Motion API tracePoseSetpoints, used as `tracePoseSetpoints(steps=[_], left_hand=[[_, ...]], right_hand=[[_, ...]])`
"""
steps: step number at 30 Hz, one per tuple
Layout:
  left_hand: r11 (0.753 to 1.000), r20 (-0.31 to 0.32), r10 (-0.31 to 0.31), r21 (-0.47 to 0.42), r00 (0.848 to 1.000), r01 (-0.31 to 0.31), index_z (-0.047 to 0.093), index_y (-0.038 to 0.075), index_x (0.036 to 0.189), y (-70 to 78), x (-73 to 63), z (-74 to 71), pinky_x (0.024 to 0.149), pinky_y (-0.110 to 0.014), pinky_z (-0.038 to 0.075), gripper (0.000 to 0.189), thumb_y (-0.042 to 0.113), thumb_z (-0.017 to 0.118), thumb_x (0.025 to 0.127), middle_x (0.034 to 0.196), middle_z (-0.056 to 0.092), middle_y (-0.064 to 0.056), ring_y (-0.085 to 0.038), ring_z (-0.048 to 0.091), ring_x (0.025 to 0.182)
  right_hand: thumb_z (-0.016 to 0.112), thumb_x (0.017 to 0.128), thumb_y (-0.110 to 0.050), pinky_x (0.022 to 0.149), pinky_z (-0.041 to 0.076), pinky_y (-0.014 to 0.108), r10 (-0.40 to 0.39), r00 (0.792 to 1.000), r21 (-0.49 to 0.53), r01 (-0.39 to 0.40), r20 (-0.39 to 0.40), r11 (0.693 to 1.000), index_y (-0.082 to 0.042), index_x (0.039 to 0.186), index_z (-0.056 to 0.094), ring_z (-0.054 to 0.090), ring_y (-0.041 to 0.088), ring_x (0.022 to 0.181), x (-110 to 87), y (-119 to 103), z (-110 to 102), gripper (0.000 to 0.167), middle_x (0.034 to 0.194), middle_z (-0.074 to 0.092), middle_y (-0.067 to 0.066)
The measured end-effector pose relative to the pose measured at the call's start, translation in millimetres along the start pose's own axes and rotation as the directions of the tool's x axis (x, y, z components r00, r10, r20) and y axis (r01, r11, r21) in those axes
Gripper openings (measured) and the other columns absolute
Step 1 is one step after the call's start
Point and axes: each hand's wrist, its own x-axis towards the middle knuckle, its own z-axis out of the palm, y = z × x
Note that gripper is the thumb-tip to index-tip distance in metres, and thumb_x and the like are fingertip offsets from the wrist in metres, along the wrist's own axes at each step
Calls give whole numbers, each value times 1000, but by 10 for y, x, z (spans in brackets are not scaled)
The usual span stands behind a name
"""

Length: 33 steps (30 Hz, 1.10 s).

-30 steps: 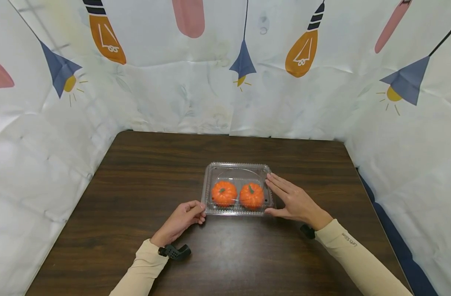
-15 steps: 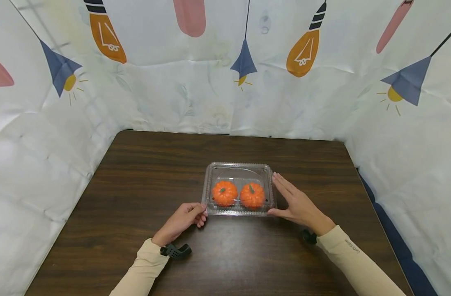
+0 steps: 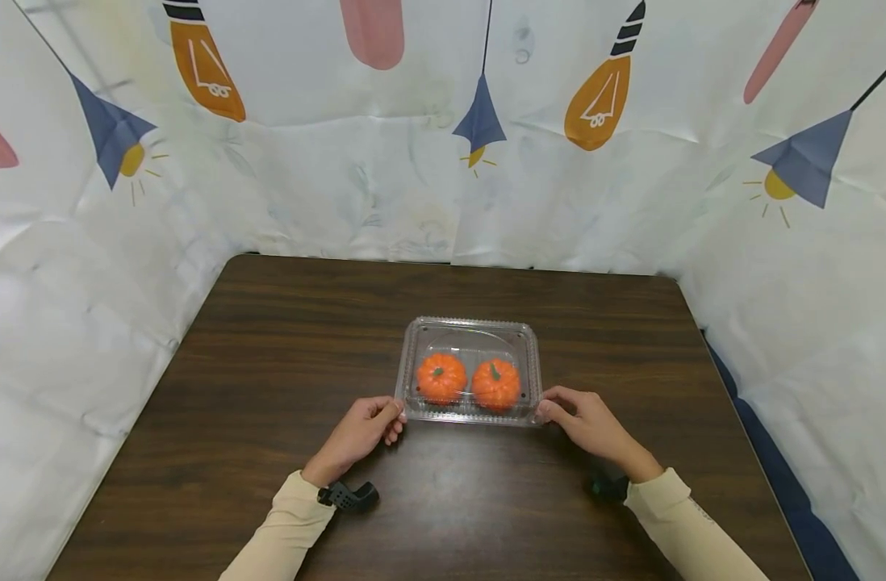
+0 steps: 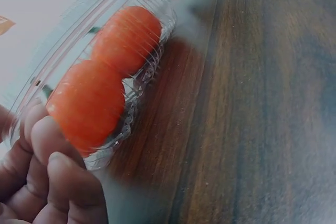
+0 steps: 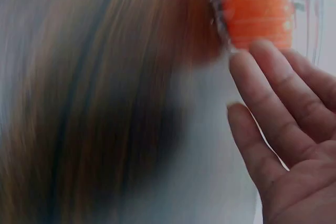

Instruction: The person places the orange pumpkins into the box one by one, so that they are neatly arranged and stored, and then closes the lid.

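Note:
A clear plastic clamshell container (image 3: 472,335) lies near the middle of the table, its lid down over two small orange pumpkins. The left pumpkin (image 3: 440,378) and the right pumpkin (image 3: 496,385) sit side by side, each with a green stem. At the container's front left corner my left hand (image 3: 359,432) pinches the rim between thumb and forefinger, its other fingers curled below. My right hand (image 3: 591,424) holds the front right corner by thumb and forefinger. In the right wrist view its other fingers (image 5: 273,93) stretch loosely beside the container; the thumb is out of sight there.
The dark wood-grain table (image 3: 305,323) reaches out around the container on all sides. White cloth with printed lamps and bulbs (image 3: 385,186) hangs behind and beside it. A black band (image 3: 348,495) with a camera sits on the left wrist.
My right hand has left the container's right side with spread fingers, drawn toward me, and taken the front right corner. The left hand and the container have hardly moved.

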Motion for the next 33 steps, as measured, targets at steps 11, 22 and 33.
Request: tracePoseSetpoints(steps=[11,22,33], left_hand=[[999,-64,11,-31,998,-13,66,-8,95,-14,-3,43,60,-23,53,35,21,52,108,77,60,-2,-8,56,64],[998,-142,-10,-59,990,1,66,-6,94,-3,1,91,59,-23,52,30,17,52,108,76,59,-2,-10,56,63],[997,-216,-20,-81,976,3,69,-4,93,-13,19,135,60,-22,52,28,13,51,107,75,61,-2,-10,57,64]], right_hand=[[57,107,-26,86,59,25,149,979,422,-194,137,886,4,116,69,74,14,84,-17,22,114,33,101,71,8],[54,108,-22,88,61,27,85,959,551,-227,271,803,12,106,63,75,13,88,-11,18,178,35,97,72,2],[53,108,-19,87,62,30,56,952,603,-235,301,762,12,104,64,75,12,87,-24,11,203,34,94,75,-2]])
